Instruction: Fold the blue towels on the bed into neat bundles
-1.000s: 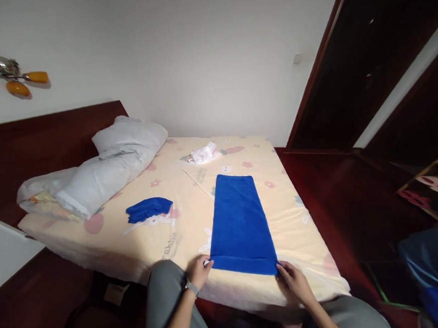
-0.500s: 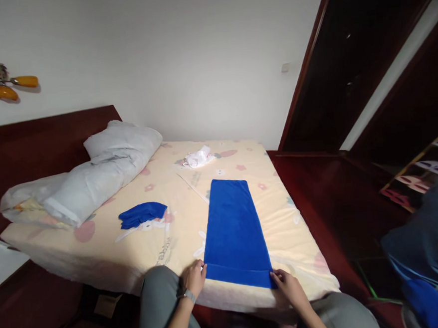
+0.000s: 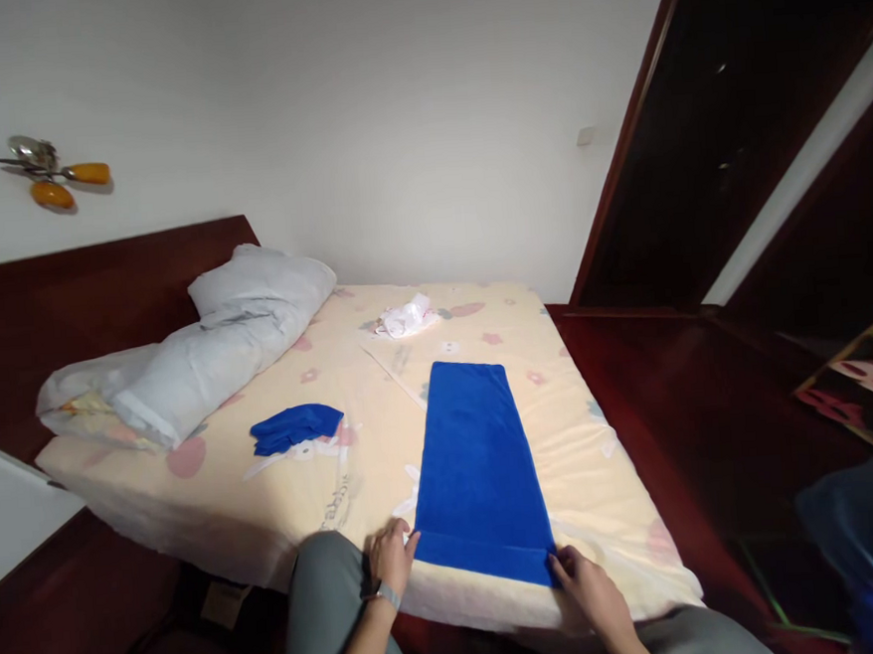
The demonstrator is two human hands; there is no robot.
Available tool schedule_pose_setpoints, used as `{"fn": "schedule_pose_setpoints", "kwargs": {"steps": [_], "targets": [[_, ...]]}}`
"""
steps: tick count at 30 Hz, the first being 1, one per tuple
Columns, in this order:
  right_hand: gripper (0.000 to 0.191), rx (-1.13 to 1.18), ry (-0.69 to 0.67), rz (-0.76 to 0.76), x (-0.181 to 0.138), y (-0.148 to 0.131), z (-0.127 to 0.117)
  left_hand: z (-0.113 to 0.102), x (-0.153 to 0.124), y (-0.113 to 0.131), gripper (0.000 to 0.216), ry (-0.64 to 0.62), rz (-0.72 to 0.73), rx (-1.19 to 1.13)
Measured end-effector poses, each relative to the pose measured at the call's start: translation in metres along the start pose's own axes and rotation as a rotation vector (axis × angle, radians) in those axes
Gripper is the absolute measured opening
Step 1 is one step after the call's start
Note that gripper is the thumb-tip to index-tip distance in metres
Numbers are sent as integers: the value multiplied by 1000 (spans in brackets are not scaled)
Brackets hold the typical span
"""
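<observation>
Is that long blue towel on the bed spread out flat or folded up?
Mostly spread flat: the blue towel lies lengthwise on the bed, with only its near end folded over in a narrow band.

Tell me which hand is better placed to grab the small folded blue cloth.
Left, probably. The left hand sits at the blue towel's near-left corner, nearer the folded blue cloth; the right hand would cross over.

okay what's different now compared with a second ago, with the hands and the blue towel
Hardly anything. The left hand and right hand keep pinching the near corners of the long blue towel, which lies flat as before. Only the camera view shifted. The folded blue cloth and pillow stayed put.
</observation>
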State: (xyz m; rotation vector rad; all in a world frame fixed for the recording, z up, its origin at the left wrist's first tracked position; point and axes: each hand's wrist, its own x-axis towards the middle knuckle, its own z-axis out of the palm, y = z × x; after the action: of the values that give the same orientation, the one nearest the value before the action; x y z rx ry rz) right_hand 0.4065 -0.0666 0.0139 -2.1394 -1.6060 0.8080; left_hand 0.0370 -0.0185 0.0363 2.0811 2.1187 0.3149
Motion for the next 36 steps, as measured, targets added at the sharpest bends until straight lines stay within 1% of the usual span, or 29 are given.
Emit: {"fn": "schedule_pose_setpoints", "kwargs": {"steps": [5,7,9,11,13,14,16,17,18,19,21,23,25,27,30,32,34,36], "targets": [[33,-20,-21,12,1,3,2,2,2,-5,19,25,-13,3],[33,-18,-13,6,1,4,3,2,3,-6,19,85,21,14],[33,-10,-9,2,1,4,3,-1,3,-6,18,155,99,10],[34,-8,4,0,-1,3,2,-6,2,-6,18,194,231,-18],[36,-11,66,-38,-2,1,0,-11,-3,-4,26,193,411,-64],[36,-17,116,-88,-3,0,-2,-13,-6,-3,29,173,514,-79],[35,-31,195,-246,-7,-2,-6,-14,-14,0,31,94,708,-84],[33,-41,199,-339,-9,-4,-8,-13,-18,0,31,44,780,-73],[31,-55,173,-426,-12,-5,-9,-12,-21,0,32,-5,822,-56],[30,-74,122,-498,-14,-5,-11,-11,-22,0,35,-48,831,-39],[33,-119,-3,-567,-18,-4,-12,-8,-22,-4,45,-107,758,-19],[48,-157,-91,-554,-20,-1,-11,-8,-17,-10,55,-158,650,-25],[56,-174,-126,-516,-19,3,-9,-11,-9,-18,60,-212,590,-61],[55,-174,-129,-496,-17,6,-9,-15,-2,-24,58,-256,576,-127],[52,-138,-114,-482,-12,7,-10,-21,7,-30,46,-279,522,-247],[49,-82,-96,-473,-9,5,-10,-21,10,-31,43,-270,466,-308],[44,-13,-61,-454,-6,4,-10,-20,12,-30,46,-247,426,-350],[39,66,4,-404,-3,3,-8,-15,13,-29,49,-223,391,-386]]}}
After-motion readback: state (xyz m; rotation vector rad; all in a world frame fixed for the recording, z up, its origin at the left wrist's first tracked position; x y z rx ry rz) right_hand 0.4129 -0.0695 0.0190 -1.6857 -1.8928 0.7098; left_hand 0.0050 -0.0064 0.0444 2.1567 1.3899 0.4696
